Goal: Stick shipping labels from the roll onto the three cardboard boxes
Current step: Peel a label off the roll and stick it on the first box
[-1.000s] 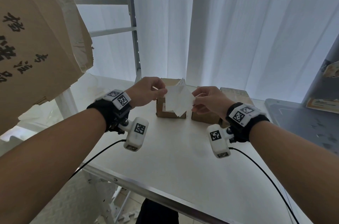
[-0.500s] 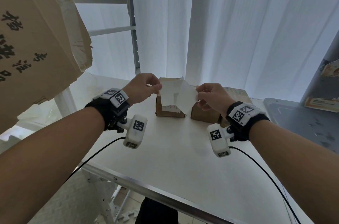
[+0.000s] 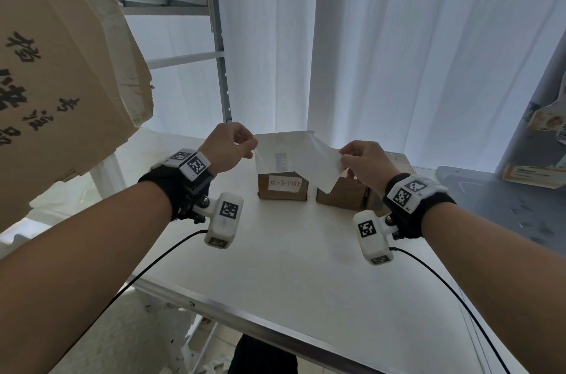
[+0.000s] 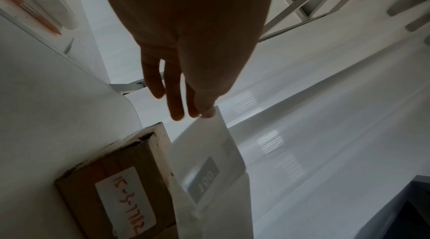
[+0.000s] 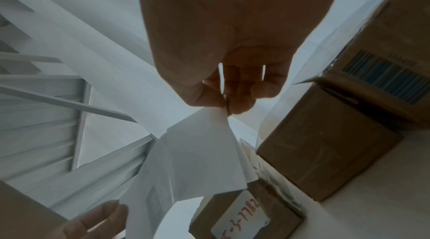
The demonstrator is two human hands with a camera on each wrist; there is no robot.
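**Label sheet stretched between two pinches**

The left hand (image 3: 227, 147) pinches one corner of a thin, translucent white label sheet (image 3: 294, 156); the right hand (image 3: 364, 164) pinches the opposite edge. It hangs creased above two small brown cardboard boxes (image 3: 282, 188) on the smooth white table (image 3: 291, 266).

White curtains (image 3: 382, 46) glow with daylight behind a white table (image 3: 275, 266) — metal shelving (image 3: 214, 36) stands left.

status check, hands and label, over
Left hand pinches the label sheet, right hand pinches its other end, peeling it in the air. Boxes wait behind on the table. Nothing in the way.
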